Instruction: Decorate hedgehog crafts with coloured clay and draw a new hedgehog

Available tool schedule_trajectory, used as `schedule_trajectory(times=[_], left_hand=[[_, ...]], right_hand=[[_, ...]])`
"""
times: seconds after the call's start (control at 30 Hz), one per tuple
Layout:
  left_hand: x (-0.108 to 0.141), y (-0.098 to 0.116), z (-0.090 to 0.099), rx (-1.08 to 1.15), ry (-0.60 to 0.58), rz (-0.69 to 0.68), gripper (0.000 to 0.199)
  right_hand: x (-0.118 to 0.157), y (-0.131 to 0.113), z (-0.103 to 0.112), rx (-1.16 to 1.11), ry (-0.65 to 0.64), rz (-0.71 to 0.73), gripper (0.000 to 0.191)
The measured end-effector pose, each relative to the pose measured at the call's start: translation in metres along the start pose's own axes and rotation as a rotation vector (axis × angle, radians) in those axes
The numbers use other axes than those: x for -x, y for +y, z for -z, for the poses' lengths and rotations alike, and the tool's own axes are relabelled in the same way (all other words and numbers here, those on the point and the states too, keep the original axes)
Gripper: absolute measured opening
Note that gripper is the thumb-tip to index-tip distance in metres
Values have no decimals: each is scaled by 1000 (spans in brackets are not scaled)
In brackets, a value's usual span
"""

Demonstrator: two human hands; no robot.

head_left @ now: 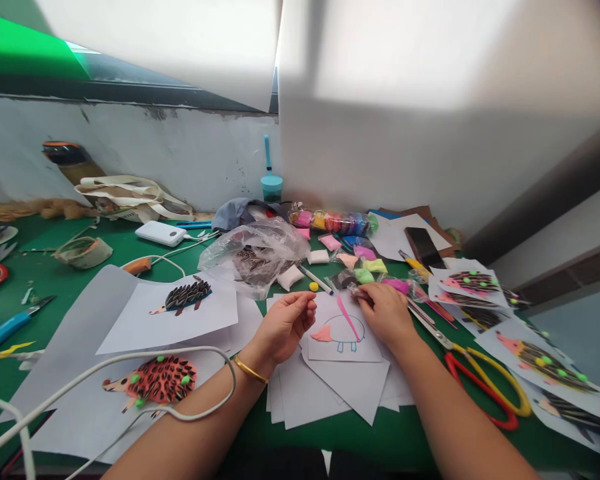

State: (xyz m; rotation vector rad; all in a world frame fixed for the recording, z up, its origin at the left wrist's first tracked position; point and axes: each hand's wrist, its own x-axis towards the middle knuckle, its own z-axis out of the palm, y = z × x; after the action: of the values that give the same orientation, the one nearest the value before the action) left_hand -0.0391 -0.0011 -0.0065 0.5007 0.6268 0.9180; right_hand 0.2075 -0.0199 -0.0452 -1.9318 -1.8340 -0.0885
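Note:
My left hand is closed, thumb and fingers pinched together above the left edge of a drawing sheet; anything between the fingertips is too small to make out. The sheet carries a hedgehog outline in blue-green pen. A flat piece of peach clay covers its snout, and a long pink clay strip lies slantwise across the body. My right hand bends its fingers round a small clear plastic packet with something dark in it. A small yellow clay ball and a marker lie just beyond.
Clay packets and a plastic bag of seeds lie behind. Large scissors sit beside my right forearm. Finished hedgehog pictures are at right, another at left. A white cable loops over my left forearm.

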Motion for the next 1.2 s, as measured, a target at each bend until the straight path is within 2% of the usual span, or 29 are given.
schedule_trajectory(times=[0.17, 0.23, 0.37, 0.47, 0.57, 0.7, 0.8, 0.97, 1.2], left_hand=[[3, 2, -1, -22, -140, -40, 32], [4, 3, -1, -45, -148, -33, 31], [4, 3, -2, -46, -116, 21, 27], [4, 2, -2, -48, -155, 24, 33], [5, 0, -2, -44, -176, 16, 35], [6, -2, -2, -31, -138, 32, 21], [6, -3, -2, -25, -117, 55, 26], [8, -3, -4, -43, -120, 73, 36], [9, -5, -6, -129, -105, 14, 35]], right_hand=[[0, 0, 0, 2, -1, -13, 18], [1, -1, 1, 5, -5, -25, 21], [3, -4, 2, 15, 27, -28, 41], [3, -6, 2, 0, 92, -15, 54], [4, -10, 4, -49, 171, 22, 49], [6, -24, 11, -147, 266, 118, 38], [10, -40, 15, -246, 294, 213, 35], [17, -65, 21, -404, 282, 297, 34], [25, -91, 26, -608, 192, 265, 30]])
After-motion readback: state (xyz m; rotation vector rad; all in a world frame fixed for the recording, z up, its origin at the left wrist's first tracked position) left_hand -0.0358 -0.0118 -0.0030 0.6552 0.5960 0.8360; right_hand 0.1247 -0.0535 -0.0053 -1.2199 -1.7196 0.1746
